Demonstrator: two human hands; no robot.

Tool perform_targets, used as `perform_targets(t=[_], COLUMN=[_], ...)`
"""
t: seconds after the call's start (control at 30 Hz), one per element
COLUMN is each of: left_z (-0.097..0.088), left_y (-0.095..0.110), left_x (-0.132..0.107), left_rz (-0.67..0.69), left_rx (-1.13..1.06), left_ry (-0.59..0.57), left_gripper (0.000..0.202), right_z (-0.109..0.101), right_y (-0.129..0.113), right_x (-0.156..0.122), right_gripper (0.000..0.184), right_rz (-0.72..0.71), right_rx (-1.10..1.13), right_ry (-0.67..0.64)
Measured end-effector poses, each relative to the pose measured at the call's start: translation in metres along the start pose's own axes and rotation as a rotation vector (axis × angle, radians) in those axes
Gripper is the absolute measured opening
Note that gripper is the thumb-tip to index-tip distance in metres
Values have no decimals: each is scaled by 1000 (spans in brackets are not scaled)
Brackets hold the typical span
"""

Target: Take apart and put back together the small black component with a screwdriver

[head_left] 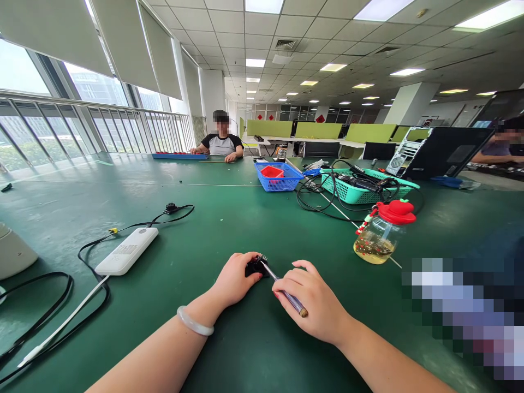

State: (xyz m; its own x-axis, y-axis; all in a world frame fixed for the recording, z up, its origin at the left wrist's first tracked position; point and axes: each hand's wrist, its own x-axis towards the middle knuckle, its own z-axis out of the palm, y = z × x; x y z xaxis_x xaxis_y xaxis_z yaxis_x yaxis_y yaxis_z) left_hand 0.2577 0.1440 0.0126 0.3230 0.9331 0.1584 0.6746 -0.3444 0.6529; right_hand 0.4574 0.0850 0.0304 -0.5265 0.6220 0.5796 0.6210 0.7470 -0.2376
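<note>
My left hand (236, 277), with a pale bangle at its wrist, grips a small black part (256, 267) against the green table. Small metal pins or prongs show along the part's upper edge; its kind is too small to tell. In my right hand (313, 303) is a slim screwdriver-like tool (293, 303) with a purplish handle and a brownish end. Its thin metal shaft slants up and left, and the tip meets or nearly meets the black part. My fingers cover much of the part.
A white power adapter (127, 252) and black cables lie on the left. To the right stands a red-lidded glass bottle (380, 234). Farther back are a blue basket (279, 183), a cable-filled green basket (356, 194) and a black monitor (448, 153). Another person (223, 142) sits across the table.
</note>
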Motion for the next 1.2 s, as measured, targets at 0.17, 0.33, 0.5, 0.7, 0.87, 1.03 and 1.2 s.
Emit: perform_targets(t=[0.17, 0.33, 0.5, 0.7, 0.87, 1.03, 1.2], left_z=[1, 0, 0, 0, 0, 0, 0], left_y=[-3, -3, -3, -5, -4, -3, -3], left_x=[1, 0, 0, 0, 0, 0, -1], left_rz=[-5, 10, 22, -6, -16, -9, 47], left_rx=[22, 26, 34, 34, 35, 55, 120], left_ry=[3, -19, -24, -44, -48, -63, -59], left_gripper=[40, 45, 51, 51, 47, 46, 46], right_z=[2, 4, 6, 3, 5, 13, 15], right_y=[4, 8, 11, 8, 10, 23, 25], right_x=[0, 0, 0, 1, 0, 0, 0], right_gripper=[14, 13, 17, 14, 20, 31, 31], right_rz=[27, 89, 159, 161, 400, 646, 677], right_rx=[-3, -15, -38, 55, 320, 586, 640], right_ry=[17, -3, 33, 171, 148, 79, 97])
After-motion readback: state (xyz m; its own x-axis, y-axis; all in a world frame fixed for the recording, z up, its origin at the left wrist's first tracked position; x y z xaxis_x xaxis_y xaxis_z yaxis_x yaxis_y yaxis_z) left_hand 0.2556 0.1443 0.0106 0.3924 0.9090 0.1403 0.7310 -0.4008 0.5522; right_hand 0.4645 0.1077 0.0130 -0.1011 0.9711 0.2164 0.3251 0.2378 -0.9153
